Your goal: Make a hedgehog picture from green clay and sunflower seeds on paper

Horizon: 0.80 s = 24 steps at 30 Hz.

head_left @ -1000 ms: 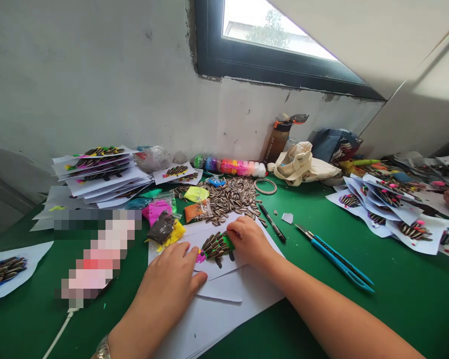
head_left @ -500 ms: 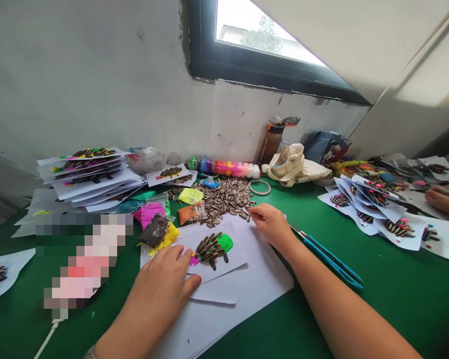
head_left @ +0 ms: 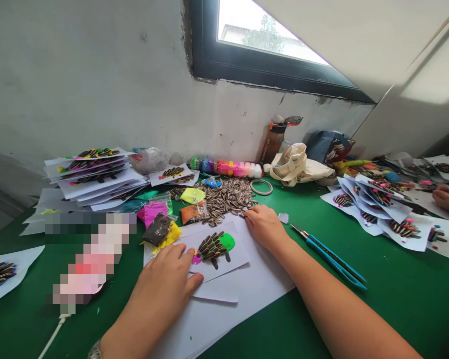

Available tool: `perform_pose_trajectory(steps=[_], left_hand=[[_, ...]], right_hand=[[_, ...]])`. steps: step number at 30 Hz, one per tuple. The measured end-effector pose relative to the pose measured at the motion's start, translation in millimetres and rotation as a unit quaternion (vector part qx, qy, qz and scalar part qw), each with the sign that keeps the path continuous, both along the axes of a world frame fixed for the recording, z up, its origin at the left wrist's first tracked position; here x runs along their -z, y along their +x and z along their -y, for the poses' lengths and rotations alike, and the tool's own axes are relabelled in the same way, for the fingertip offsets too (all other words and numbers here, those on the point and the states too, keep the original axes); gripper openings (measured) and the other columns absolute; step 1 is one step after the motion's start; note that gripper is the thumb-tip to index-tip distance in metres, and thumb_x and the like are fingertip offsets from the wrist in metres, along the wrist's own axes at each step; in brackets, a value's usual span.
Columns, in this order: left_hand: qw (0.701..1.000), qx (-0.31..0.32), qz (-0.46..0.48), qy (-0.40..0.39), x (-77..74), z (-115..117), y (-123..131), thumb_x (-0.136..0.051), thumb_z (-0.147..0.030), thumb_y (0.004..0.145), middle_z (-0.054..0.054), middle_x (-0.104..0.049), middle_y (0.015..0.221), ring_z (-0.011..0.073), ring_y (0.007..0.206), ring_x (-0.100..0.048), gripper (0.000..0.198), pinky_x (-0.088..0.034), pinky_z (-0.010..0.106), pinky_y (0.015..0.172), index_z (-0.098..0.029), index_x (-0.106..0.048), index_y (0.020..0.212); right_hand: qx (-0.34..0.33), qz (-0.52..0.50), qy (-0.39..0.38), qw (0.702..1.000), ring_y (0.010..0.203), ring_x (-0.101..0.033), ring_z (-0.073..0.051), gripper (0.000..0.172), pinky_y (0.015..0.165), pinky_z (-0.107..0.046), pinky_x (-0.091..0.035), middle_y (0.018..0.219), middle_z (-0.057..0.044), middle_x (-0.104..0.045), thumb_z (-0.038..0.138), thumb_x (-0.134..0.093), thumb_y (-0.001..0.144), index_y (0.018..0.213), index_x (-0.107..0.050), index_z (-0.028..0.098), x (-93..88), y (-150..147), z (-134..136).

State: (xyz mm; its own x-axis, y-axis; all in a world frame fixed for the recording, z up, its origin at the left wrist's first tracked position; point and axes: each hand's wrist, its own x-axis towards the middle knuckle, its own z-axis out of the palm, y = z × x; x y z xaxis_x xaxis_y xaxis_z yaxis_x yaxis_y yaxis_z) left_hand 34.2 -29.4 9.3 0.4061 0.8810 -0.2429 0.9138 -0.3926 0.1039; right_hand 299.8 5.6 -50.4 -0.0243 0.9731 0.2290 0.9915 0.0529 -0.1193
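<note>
1. Risk, as I judge it: the striped sunflower-seed hedgehog (head_left: 212, 248) looks bedded in soft clay, so a sideways drag of the left hand (head_left: 159, 294) could smear the pink clay dab (head_left: 196, 258) at its end.
2. Second risk: the right hand (head_left: 265, 228) lies just beside the loose heap of striped seeds (head_left: 224, 199); a careless sweep could scatter them across the white paper stack (head_left: 247, 304).
3. Hedgehog sits on a white card (head_left: 240, 259), between both hands. Left fingertips touch the card's lower left, near the pink dab; right hand lies up and to its right, apart from the seed figure.
4. Hand state: left lies flat, fingers spread, pressing down, grasping nothing. Right rests relaxed on the paper, fingers lightly curled, also empty.
5. Slim blue-handled cutting tool (head_left: 333, 262) lies on the green worktop (head_left: 396, 304), right of the right hand. Co-worker's hand (head_left: 448, 201) shows at the worktop's far right edge.
</note>
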Motion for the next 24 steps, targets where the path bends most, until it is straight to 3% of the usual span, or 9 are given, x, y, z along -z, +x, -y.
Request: perform_pose_trajectory(steps=[5, 7, 11, 16, 19, 22, 24], left_hand=[[1.0, -0.001, 0.007, 0.001, -0.5, 0.2, -0.8, -0.052, -0.034, 0.085, 0.013, -0.059, 0.129, 0.031, 0.123, -0.05, 0.043, -0.043, 0.045, 0.1, -0.017, -0.062, 0.124], [1.0, 0.0, 0.008, 0.001, 0.2, 0.0, -1.3, -0.052, -0.034, 0.085, 0.013, -0.058, 0.13, 0.0308, 0.123, -0.05, 0.044, -0.043, 0.045, 0.1, -0.017, -0.061, 0.125], [1.0, 0.001, 0.001, -0.001, 1.9, -0.1, -1.6, -0.053, -0.035, 0.085, 0.013, -0.057, 0.133, 0.0304, 0.125, -0.048, 0.048, -0.041, 0.045, 0.102, -0.016, -0.058, 0.129], [1.0, 0.005, -0.007, 0.002, 1.6, 0.4, -0.6, -0.052, -0.035, 0.086, 0.012, -0.058, 0.132, 0.0305, 0.124, -0.049, 0.045, -0.043, 0.044, 0.1, -0.018, -0.06, 0.127], [1.0, 0.008, -0.008, 0.005, 1.0, 0.7, -0.5, -0.052, -0.034, 0.086, 0.012, -0.058, 0.131, 0.0307, 0.123, -0.05, 0.044, -0.043, 0.044, 0.099, -0.018, -0.06, 0.126], [1.0, 0.005, -0.008, 0.005, 0.8, 0.6, -0.5, -0.051, -0.035, 0.086, 0.012, -0.057, 0.132, 0.0307, 0.123, -0.049, 0.045, -0.043, 0.044, 0.1, -0.018, -0.06, 0.127], [1.0, 0.005, -0.008, 0.003, 0.7, 0.1, -0.3, -0.051, -0.035, 0.086, 0.012, -0.057, 0.133, 0.0305, 0.124, -0.048, 0.045, -0.042, 0.044, 0.101, -0.018, -0.06, 0.128]], right_hand=[[0.036, -0.019, 0.037, 0.998, 0.088, -0.053, -0.021, 0.026, 0.076, -0.03, -0.036, 0.093, -0.011, -0.061, 0.019, -0.038, 0.097, 0.088, -0.062, 0.016, -5.0, -9.6, 1.5], [0.029, -0.072, 0.051, 0.996, 0.085, -0.054, -0.019, 0.026, 0.075, -0.028, -0.038, 0.091, -0.008, -0.061, 0.021, -0.034, 0.099, 0.091, -0.059, 0.016, -10.1, -16.6, 5.9], [-0.034, -0.276, 0.04, 0.96, 0.074, -0.053, -0.015, 0.019, 0.066, -0.025, -0.037, 0.08, -0.002, -0.059, 0.026, -0.04, 0.096, 0.086, -0.055, 0.02, -19.0, -34.5, 18.4], [-0.047, -0.392, -0.036, 0.918, 0.065, -0.047, -0.013, 0.014, 0.061, -0.026, -0.033, 0.069, 0.002, -0.053, 0.027, -0.049, 0.087, 0.076, -0.053, 0.02, -22.0, -47.2, 24.1], [-0.036, -0.502, -0.094, 0.859, 0.058, -0.043, -0.012, 0.012, 0.055, -0.025, -0.031, 0.063, 0.005, -0.047, 0.03, -0.055, 0.082, 0.085, -0.06, 0.02, -22.2, -47.9, 22.6], [-0.012, -0.628, -0.149, 0.764, 0.052, -0.04, -0.01, 0.029, 0.051, -0.024, -0.03, 0.059, 0.006, -0.045, 0.038, -0.061, 0.077, 0.098, -0.064, 0.018, -24.4, -44.2, 21.9], [0.001, -0.678, -0.183, 0.712, 0.051, -0.042, -0.008, 0.031, 0.051, -0.023, -0.03, 0.06, 0.005, -0.048, 0.041, -0.066, 0.073, 0.093, -0.066, 0.017, -26.7, -40.1, 22.4]])
